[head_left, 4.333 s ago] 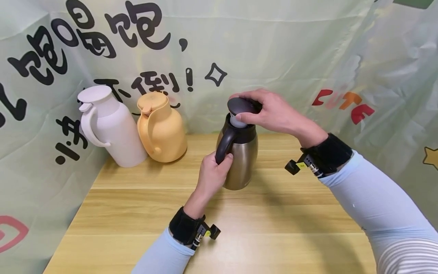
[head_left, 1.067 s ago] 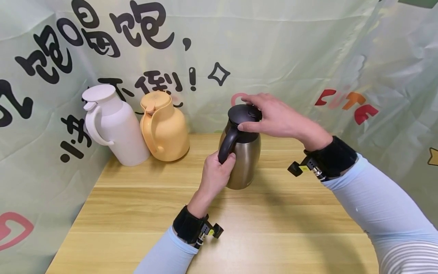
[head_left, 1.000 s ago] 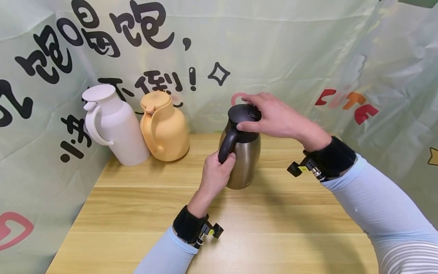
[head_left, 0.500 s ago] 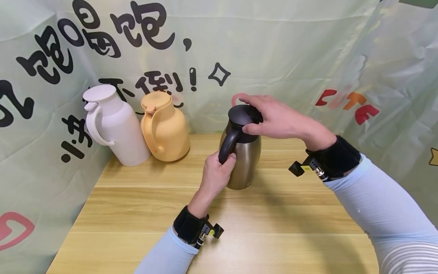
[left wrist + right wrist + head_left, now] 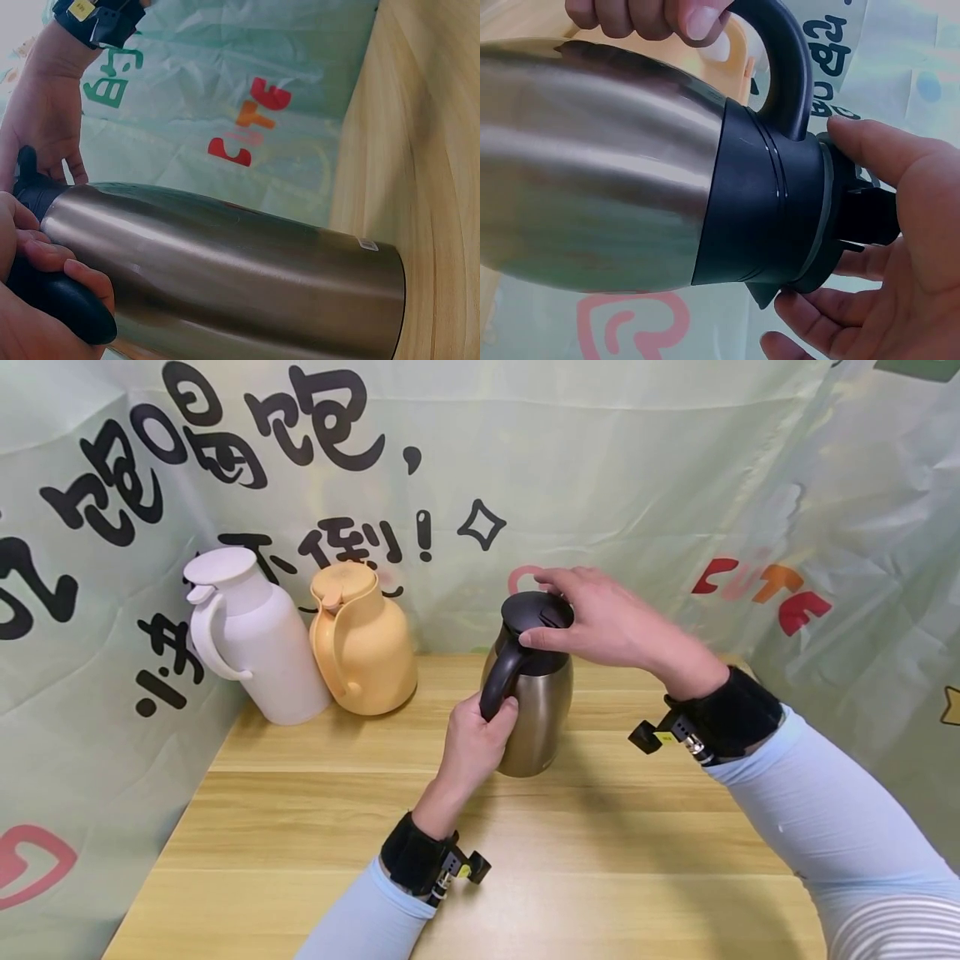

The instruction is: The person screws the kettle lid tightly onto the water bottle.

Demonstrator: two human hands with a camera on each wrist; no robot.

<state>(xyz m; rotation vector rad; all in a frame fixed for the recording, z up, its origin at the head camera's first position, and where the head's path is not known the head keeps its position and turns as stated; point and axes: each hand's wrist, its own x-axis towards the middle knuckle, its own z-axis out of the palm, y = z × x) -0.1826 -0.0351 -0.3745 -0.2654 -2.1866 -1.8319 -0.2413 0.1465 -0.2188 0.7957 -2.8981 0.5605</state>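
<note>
A brushed-steel thermos jug [image 5: 536, 718] with a black collar and spout stands upright on the wooden table. My left hand [image 5: 472, 735] grips its black handle [image 5: 498, 681]; in the left wrist view the fingers curl round the handle [image 5: 64, 300]. The black lid [image 5: 531, 612] sits down on the jug's neck. My right hand [image 5: 603, 622] holds this lid from the right, thumb near the handle and fingers on the far side. In the right wrist view, thumb and fingers span the lid [image 5: 826, 240], and a black tab sticks up toward the palm.
To the left stand a white thermos jug [image 5: 262, 652] and a yellow thermos jug [image 5: 371, 652], side by side. Bare wood of the table [image 5: 300, 843] lies in front. Printed cloth [image 5: 600, 468] hangs close behind and at both sides.
About four seconds ago the lid was raised, its pale underside showing; now it is down on the neck. Lately my right thumb has shifted left along the lid's edge. My left hand stays put.
</note>
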